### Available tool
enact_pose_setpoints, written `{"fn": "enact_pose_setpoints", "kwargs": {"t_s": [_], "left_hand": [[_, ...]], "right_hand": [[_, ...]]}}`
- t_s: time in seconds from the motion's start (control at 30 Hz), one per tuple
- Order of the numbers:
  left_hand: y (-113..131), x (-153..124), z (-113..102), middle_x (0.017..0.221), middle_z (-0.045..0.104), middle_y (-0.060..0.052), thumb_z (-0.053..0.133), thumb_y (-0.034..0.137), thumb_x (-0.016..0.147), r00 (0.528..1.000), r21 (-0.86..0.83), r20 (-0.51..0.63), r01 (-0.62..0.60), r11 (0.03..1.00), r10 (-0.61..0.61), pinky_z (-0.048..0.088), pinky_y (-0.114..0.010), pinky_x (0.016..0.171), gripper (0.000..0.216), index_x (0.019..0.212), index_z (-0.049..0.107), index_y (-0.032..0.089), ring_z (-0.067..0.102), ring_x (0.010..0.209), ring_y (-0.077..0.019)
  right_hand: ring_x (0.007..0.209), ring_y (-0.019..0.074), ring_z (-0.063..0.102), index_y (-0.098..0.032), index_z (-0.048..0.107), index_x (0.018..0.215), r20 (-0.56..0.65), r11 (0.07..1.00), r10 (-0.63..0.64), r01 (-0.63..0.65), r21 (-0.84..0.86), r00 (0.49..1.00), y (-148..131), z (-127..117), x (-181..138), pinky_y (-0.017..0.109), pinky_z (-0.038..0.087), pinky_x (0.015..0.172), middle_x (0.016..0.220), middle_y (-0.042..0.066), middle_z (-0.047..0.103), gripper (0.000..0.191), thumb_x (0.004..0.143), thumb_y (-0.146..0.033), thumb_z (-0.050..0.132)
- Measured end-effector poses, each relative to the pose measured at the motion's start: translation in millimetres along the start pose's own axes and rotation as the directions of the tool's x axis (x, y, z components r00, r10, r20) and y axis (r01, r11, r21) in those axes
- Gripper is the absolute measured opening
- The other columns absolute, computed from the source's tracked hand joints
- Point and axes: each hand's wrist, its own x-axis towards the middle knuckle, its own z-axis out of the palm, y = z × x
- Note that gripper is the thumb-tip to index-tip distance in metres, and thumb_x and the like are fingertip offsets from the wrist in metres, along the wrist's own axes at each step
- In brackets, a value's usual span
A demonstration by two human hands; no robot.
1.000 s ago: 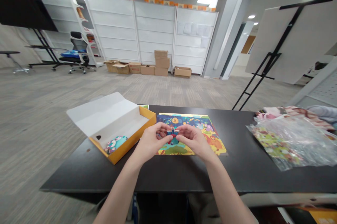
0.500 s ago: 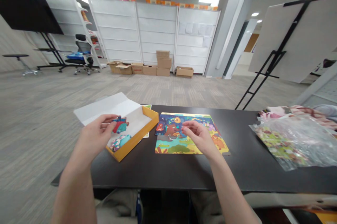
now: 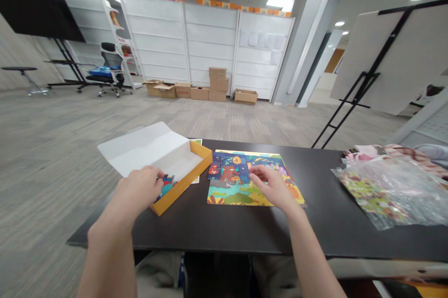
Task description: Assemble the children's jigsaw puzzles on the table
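A colourful animal jigsaw puzzle [image 3: 245,186] lies flat in the middle of the black table [image 3: 224,228]. My right hand [image 3: 271,186] rests on it, fingers curled with the tips on the puzzle's centre. An open yellow box [image 3: 185,179] with a white lid flap stands to the left. My left hand [image 3: 138,190] reaches down into the box, fingers bent over loose puzzle pieces [image 3: 167,183] at its near end. Whether it still grips the piece it carried is hidden.
Clear plastic bags [image 3: 388,190] with more printed sheets lie at the table's right, with cloth behind them. A black easel [image 3: 350,102] with a white board stands behind. Cardboard boxes [image 3: 217,85], white shelving and an office chair [image 3: 108,69] stand across the carpeted floor.
My left hand lifted a puzzle piece off the puzzle, carried it left and lowered it into the yellow box. My right hand stayed on the puzzle.
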Motion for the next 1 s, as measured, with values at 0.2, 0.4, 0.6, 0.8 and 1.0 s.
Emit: {"fn": "enact_pose_setpoints", "kwargs": {"t_s": [0.2,0.4,0.6,0.8,1.0], "left_hand": [[22,-11,-17,0.125,0.069,-0.017,0.048,0.03,0.091,0.988,0.02,-0.12,-0.1,0.995,0.101,0.05,-0.051,0.096,0.038,0.119,0.068,0.015,0.063,0.114,-0.0385],[100,-28,-9,0.127,0.068,-0.011,0.045,0.03,0.097,0.904,-0.215,-0.101,-0.428,0.878,0.416,0.047,-0.039,0.104,0.036,0.125,0.064,0.018,0.063,0.118,-0.0273],[135,-17,41,0.145,0.052,-0.018,0.057,0.036,0.093,0.919,-0.144,0.071,-0.375,0.916,0.388,0.044,-0.047,0.105,0.053,0.143,0.049,0.021,0.052,0.132,-0.036],[127,9,66,0.142,0.053,-0.018,0.052,0.042,0.096,0.944,-0.214,0.004,-0.321,0.922,0.33,0.045,-0.044,0.104,0.047,0.136,0.053,0.017,0.055,0.127,-0.0319],[129,10,71,0.141,0.055,-0.018,0.052,0.04,0.096,0.913,-0.179,0.007,-0.401,0.898,0.409,0.04,-0.045,0.11,0.04,0.127,0.063,0.016,0.048,0.135,-0.0334]], "right_hand": [[0.09,0.0242,0.071,-0.021,0.069,0.094,-0.101,0.947,0.074,-0.102,-0.306,0.992,28,-31,-2,0.039,0.053,0.084,0.095,0.008,0.076,0.017,0.089,-0.03,0.056],[0.102,0.0268,0.069,-0.019,0.072,0.102,-0.249,0.78,0.237,-0.337,-0.528,0.939,42,-62,-9,0.036,0.05,0.087,0.108,0.011,0.075,0.025,0.092,-0.031,0.053],[0.093,0.0259,0.072,-0.018,0.073,0.103,-0.263,0.664,0.385,-0.464,-0.587,0.885,57,-85,-19,0.031,0.049,0.075,0.104,0.011,0.077,0.025,0.089,-0.032,0.059],[0.091,0.0244,0.071,-0.018,0.073,0.101,-0.265,0.678,0.405,-0.482,-0.554,0.875,59,-90,-22,0.029,0.048,0.074,0.102,0.01,0.077,0.024,0.088,-0.034,0.061],[0.095,0.0265,0.07,-0.017,0.071,0.113,-0.235,0.678,0.361,-0.427,-0.598,0.903,62,-80,-18,0.032,0.049,0.079,0.106,0.013,0.075,0.033,0.089,-0.036,0.058]]}}
